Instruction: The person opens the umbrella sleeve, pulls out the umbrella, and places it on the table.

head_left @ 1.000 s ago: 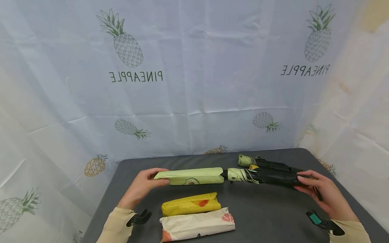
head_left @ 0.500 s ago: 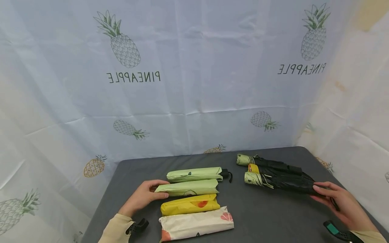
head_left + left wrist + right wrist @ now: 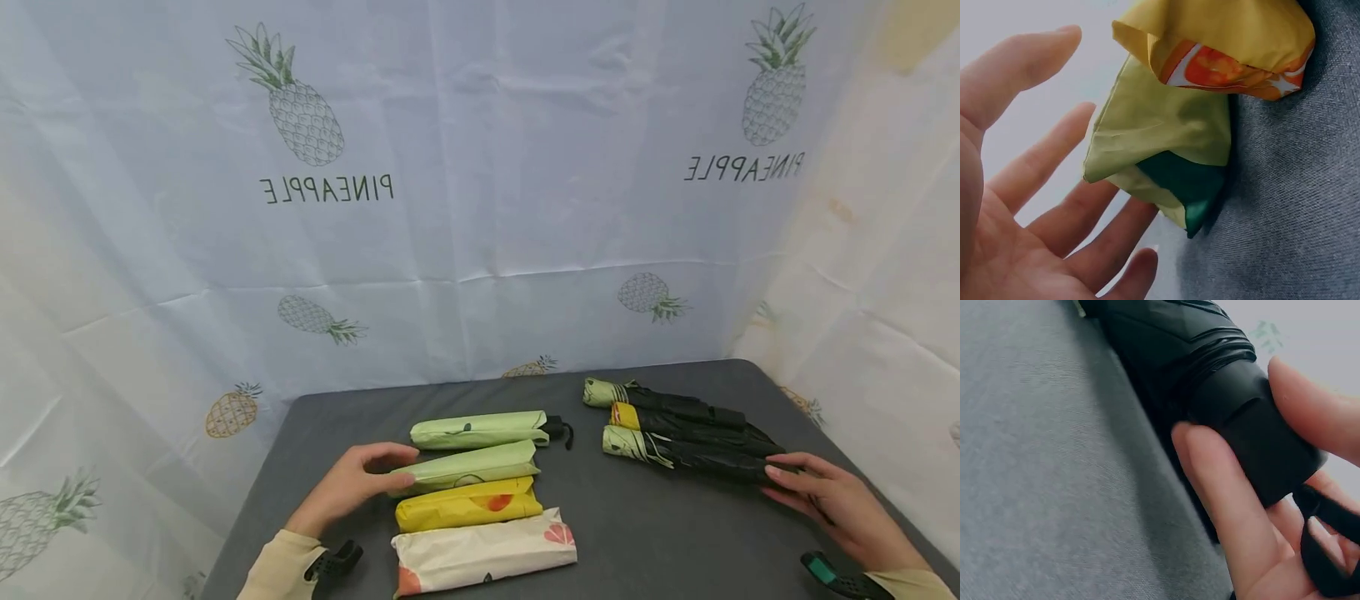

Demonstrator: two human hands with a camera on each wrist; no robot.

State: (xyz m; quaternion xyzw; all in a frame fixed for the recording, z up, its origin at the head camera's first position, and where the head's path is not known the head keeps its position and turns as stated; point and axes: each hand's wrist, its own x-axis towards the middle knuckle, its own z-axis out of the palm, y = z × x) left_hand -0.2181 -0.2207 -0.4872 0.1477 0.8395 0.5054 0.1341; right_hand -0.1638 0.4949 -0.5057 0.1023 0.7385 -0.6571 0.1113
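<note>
My left hand (image 3: 351, 486) is at the left end of a light green umbrella sleeve (image 3: 472, 463) with an avocado print. In the left wrist view its fingers (image 3: 1047, 159) are spread beside that green sleeve (image 3: 1172, 125), the thumb standing apart; whether a fingertip touches the fabric, I cannot tell. At the right, my right hand (image 3: 840, 500) holds the handle end of a folded black umbrella (image 3: 708, 458) with a light green tip. The right wrist view has thumb and fingers on opposite sides of the black handle (image 3: 1260, 431), a wrist strap (image 3: 1329, 550) hanging from it.
Behind the green sleeve lies a green-covered umbrella (image 3: 476, 430) with a black handle. Nearer are a yellow sleeve (image 3: 465, 505) and a white printed sleeve (image 3: 483, 550). Two more folded black umbrellas (image 3: 682, 407) lie beyond the held one. A pineapple-print curtain (image 3: 480, 208) stands behind the grey table (image 3: 637, 533).
The green sleeve has come down toward me, beside the yellow one, and my left fingers have loosened. My right hand has carried the black umbrella rightward, down alongside the others.
</note>
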